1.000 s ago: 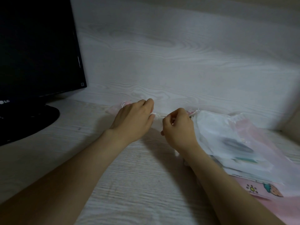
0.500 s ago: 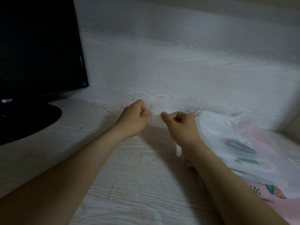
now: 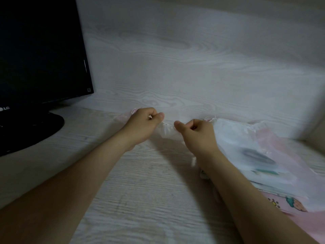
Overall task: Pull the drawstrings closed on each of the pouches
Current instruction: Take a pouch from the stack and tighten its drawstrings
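Observation:
A small white pouch [image 3: 167,132] lies gathered between my two hands near the back wall. My left hand [image 3: 143,123] is curled into a fist and pinches the drawstring at the pouch's left end. My right hand [image 3: 195,132] is also curled and pinches the string at its right end. A thin bit of drawstring [image 3: 165,122] shows between the thumbs. Most of the pouch body is hidden behind my right hand. A pink pouch [image 3: 121,118] peeks out behind my left hand.
A heap of white and pink pouches [image 3: 260,155] lies at the right, one with a printed cartoon [image 3: 295,205]. A black monitor [image 3: 40,53] on its round base [image 3: 31,127] stands at the left. A wood-grain wall [image 3: 193,76] closes the back of the table [image 3: 140,199].
My hands have moved a little apart while holding the strings, and the white pouch's mouth has bunched up between them. The camera view has shifted slightly.

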Action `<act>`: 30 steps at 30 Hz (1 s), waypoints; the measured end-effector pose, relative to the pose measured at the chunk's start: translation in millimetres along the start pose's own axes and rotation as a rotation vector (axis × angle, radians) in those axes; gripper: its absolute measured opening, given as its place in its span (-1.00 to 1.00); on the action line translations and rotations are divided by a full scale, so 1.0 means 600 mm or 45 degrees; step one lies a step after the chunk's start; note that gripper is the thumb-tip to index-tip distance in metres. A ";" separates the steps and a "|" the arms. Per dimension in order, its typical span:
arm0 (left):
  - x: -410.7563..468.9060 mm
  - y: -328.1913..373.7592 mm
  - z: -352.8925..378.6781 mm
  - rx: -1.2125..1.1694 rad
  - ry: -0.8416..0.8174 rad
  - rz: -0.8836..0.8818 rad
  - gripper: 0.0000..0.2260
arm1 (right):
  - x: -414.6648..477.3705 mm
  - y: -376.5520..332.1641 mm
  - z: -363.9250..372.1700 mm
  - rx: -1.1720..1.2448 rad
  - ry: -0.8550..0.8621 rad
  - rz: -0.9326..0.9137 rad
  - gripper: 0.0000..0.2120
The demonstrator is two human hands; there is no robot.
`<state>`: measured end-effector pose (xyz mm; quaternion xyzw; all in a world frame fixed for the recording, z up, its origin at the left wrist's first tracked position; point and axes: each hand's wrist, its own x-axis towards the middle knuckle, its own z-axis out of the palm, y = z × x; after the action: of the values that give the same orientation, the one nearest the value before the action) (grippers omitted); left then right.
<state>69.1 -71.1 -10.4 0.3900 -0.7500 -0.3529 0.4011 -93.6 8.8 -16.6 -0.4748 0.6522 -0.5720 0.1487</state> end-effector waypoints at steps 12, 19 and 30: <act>-0.007 0.015 0.018 -0.325 0.016 -0.112 -0.66 | -0.010 0.018 0.015 -0.491 -0.129 -0.311 -0.81; -0.014 0.025 0.021 -0.596 -0.005 -0.123 -0.73 | -0.009 0.022 0.014 -0.509 -0.105 -0.385 -0.77; -0.011 0.020 0.023 -0.548 -0.076 -0.143 -0.72 | -0.009 0.025 0.013 -0.658 -0.061 -0.524 -0.74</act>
<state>55.7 -57.0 -8.7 0.3260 -0.6461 -0.5379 0.4324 -91.8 6.4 -34.0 -0.6319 0.6624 -0.3944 -0.0801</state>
